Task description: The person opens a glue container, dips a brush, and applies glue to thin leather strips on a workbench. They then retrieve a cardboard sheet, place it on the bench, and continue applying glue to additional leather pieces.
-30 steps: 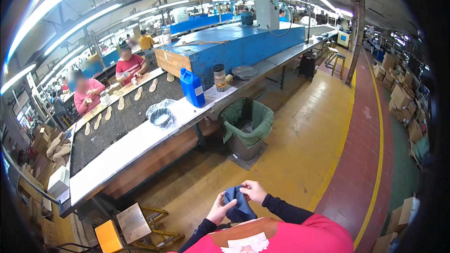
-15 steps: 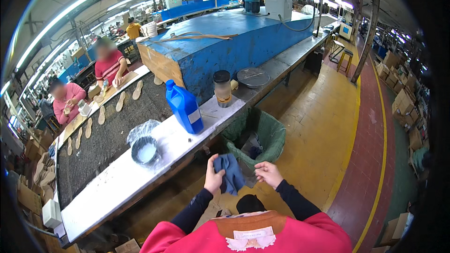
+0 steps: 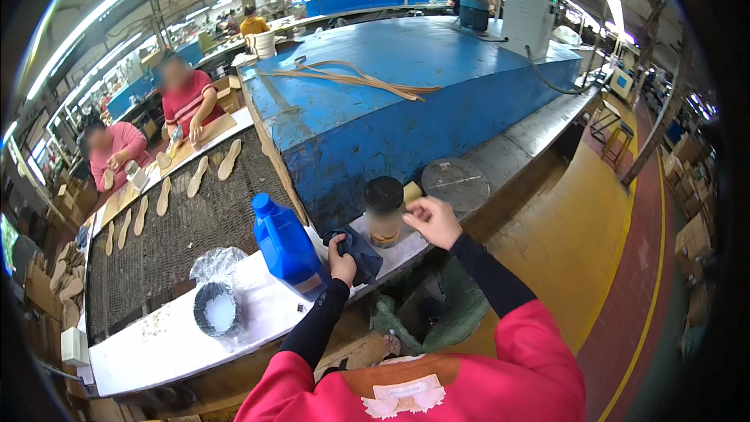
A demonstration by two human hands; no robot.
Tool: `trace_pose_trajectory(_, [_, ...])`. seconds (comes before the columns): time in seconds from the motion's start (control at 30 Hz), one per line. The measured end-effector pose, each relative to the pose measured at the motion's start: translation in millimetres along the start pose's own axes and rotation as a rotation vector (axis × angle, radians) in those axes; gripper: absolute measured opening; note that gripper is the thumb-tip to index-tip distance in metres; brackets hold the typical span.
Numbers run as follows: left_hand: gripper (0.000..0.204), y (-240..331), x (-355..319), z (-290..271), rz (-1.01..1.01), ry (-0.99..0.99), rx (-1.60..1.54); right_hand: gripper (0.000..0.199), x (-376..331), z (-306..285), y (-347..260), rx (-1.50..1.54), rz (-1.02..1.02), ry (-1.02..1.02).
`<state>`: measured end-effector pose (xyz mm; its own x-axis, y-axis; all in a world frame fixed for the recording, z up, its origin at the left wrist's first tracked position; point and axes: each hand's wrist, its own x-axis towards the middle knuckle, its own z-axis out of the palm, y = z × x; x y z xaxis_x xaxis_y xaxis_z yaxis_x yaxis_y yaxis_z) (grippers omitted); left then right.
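My left hand (image 3: 341, 264) is closed on a dark blue cloth (image 3: 364, 255), held at the bench edge just right of a blue plastic jug (image 3: 286, 248). Its fingers wrap the cloth's left side. My right hand (image 3: 434, 222) is raised over the bench beside a clear jar with a black lid (image 3: 383, 197). Thumb and fingers come together there in a pinch; whatever they may hold is too small to make out. A small cream-coloured roll (image 3: 412, 192) stands behind those fingertips, next to the jar.
A dark bowl of white liquid (image 3: 219, 309) stands on the white ledge (image 3: 160, 355). Insoles (image 3: 198, 177) lie on a dark mesh belt (image 3: 183, 227), with two people across it. Right of the jar is a round metal plate (image 3: 457, 184). Below hangs a green-lined bin (image 3: 461, 305).
Both hands have moved forward from over the bin to the bench. The cloth has gone along in my left hand; my right hand has come up beside the jar. The view has shifted too.
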<state>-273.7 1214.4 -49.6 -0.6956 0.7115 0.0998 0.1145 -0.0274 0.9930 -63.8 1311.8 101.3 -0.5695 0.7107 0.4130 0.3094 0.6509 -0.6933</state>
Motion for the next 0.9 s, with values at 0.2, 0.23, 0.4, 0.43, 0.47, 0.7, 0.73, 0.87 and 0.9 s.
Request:
trace_pose_trajectory(0.2, [0.075,-22.2,1.8,9.0,-0.137,-0.061,0.633,0.09,106.3,12.8,-8.4,-0.602,0.034,-0.41])
trace_pose_trajectory(0.23, [0.082,-13.6,-6.1,17.8,-0.024,0.01,0.717,0.092,112.5,17.4,-9.7,-0.654,0.039,-0.453])
trace_pose_trajectory(0.4, [0.107,40.6,-7.4,73.1,0.27,-0.045,0.437,0.092,133.2,40.2,-12.1,-0.76,-0.022,-0.631])
trace_pose_trajectory(0.43, [0.108,45.5,3.2,83.5,0.251,-0.027,0.37,0.09,135.5,45.4,-11.3,-0.762,-0.055,-0.641])
trace_pose_trajectory(0.47, [0.109,48.4,13.1,91.0,0.231,-0.005,0.319,0.089,137.4,48.9,-9.8,-0.776,-0.077,-0.661])
trace_pose_trajectory(0.7, [0.083,35.6,42.0,103.7,0.286,-0.044,0.118,0.077,131.0,51.3,13.4,-0.694,-0.163,-0.56])
trace_pose_trajectory(0.73, [0.084,35.5,43.5,103.5,0.284,-0.033,0.141,0.077,132.3,49.9,14.2,-0.706,-0.185,-0.579])
trace_pose_trajectory(0.87, [0.086,38.0,44.7,99.4,0.281,-0.036,0.201,0.074,141.0,40.4,9.7,-0.678,-0.389,-0.738])
trace_pose_trajectory(0.9, [0.087,39.8,45.5,98.3,0.285,-0.048,0.202,0.074,145.6,33.8,7.6,-0.686,-0.456,-0.811])
